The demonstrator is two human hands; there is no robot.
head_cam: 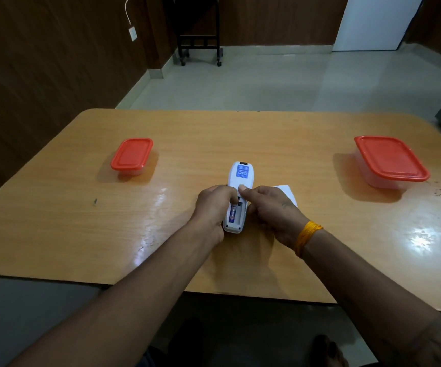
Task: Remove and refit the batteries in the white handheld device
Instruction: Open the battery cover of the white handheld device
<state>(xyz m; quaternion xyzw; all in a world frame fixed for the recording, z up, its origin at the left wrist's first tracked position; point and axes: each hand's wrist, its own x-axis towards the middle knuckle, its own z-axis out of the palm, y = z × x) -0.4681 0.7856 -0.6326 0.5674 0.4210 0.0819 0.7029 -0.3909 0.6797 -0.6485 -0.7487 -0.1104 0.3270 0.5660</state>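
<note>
Both hands [211, 207] [272, 210] hold white device [239, 181] | battery [232, 214] exposed | mid-table [55, 207]

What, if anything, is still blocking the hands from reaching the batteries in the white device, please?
Nothing visible. The white device lies back-up with its battery bay uncovered, one battery exposed. Left hand and right hand already hold it.

1. Looks like a plain office or meeting room, sparsely furnished.
2. Dark wood-panelled walls [42, 62] on the left and at the back.
3. Pale tiled floor [267, 80] with a matching skirting strip.
4. Large laminate table [82, 221] with rounded corners, worn and glossy.
5. Black wheeled stand [201, 46] parked against the far wall.
6. Wall socket [133, 33] with a white cable running up.
7. White door or panel [373, 22] at the back right.
</note>
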